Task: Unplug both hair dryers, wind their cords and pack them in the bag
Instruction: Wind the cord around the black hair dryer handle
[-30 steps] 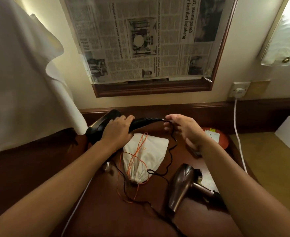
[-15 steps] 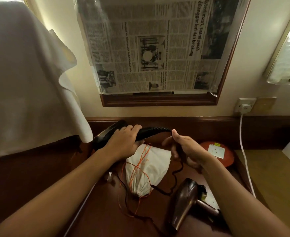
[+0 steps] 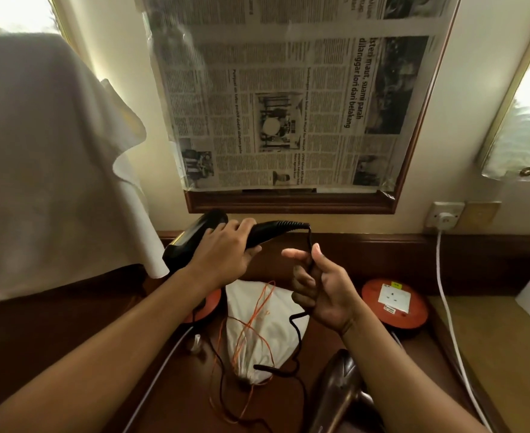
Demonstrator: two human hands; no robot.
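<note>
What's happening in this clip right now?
A person is holding a black hair dryer up over the wooden table, the left hand gripping its handle. The right hand holds the dryer's black cord just below the handle, apparently to wind it; the rest of the cord trails loose over a white drawstring bag. A second, brown hair dryer lies on the table, not yet packed.

Both forearms are extended forward. The left hand (image 3: 223, 254) is curled in a closed grasp; the right hand (image 3: 323, 292) is turned palm-up, fingers curled inward.
</note>
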